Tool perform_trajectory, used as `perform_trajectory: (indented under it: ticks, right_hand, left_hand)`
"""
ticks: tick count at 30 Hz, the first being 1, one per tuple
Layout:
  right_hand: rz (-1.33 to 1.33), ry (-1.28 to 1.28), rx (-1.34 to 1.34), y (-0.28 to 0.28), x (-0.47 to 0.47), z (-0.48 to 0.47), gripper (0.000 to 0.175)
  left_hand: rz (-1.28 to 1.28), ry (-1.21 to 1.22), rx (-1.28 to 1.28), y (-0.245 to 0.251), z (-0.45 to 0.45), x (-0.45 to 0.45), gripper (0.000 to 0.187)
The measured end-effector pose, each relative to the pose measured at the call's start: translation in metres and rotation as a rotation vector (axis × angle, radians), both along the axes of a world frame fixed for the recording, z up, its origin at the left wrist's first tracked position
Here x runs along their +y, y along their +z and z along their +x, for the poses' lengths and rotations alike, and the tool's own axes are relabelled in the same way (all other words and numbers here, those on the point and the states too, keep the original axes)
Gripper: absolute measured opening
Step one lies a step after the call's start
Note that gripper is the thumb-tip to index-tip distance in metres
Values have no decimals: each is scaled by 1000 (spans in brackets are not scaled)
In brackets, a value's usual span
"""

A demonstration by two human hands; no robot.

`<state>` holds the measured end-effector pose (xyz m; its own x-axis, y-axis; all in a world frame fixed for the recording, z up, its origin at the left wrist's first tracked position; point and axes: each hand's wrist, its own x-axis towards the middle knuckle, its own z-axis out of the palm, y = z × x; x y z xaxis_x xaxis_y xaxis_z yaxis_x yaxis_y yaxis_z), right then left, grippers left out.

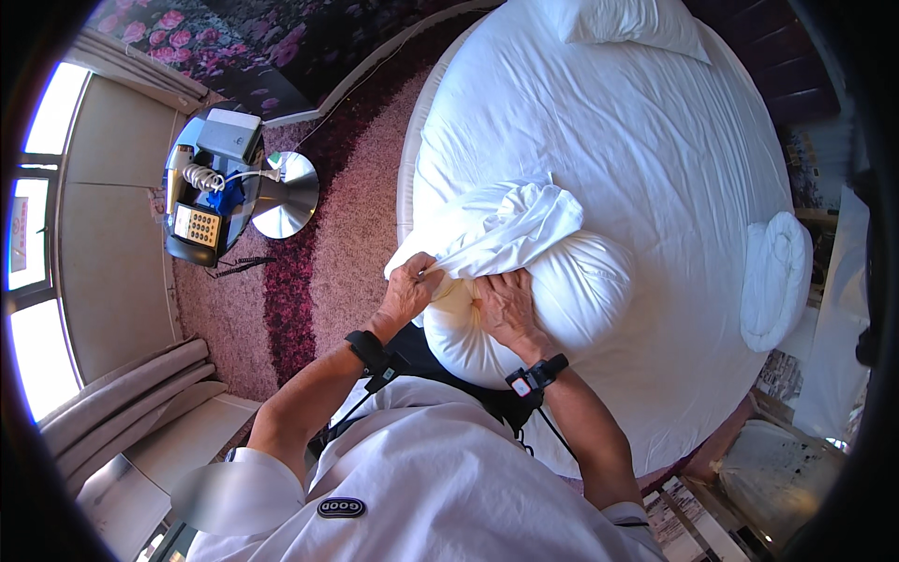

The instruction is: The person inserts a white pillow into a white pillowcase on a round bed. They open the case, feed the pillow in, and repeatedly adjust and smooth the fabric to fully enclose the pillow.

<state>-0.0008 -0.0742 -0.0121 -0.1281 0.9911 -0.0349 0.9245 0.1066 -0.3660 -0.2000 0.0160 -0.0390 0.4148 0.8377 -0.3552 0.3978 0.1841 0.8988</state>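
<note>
A plump white pillow lies folded at the near edge of the round bed, close to my body. White cloth, which looks like a pillowcase, is bunched over its far side. My left hand pinches the edge of this cloth at the pillow's left. Spread over the pillow's middle, my right hand has its fingertips reaching the cloth's near edge. Some of those fingertips are hidden, so whether they grip cloth or only press is unclear. Between the hands, the pillow's surface looks slightly yellowish.
The round bed bears a wrinkled white sheet. Another pillow rests at its far side, and a rolled white quilt at its right edge. On the left, a small glass table holds a telephone, a hair dryer and a box.
</note>
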Motion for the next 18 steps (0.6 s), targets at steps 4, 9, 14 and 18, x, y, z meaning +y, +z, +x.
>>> perform_trajectory:
  ticks: [4,9,14,18]
  right_hand:
    - [38,-10,14,-1,-1,0,43]
    - [-14,-44,34,-9,3,0,41]
    - [43,-92,88,-19,10,-1,45]
    - [84,-90,29,-22,13,-3,42]
  left_hand:
    - [-80,-71,-70,0,-2,8,18]
    - [27,-267,34,15,11,8,34]
    - [195,-501,226,28,24,-17,45]
    - [326,-491,346,22,28,-22,45]
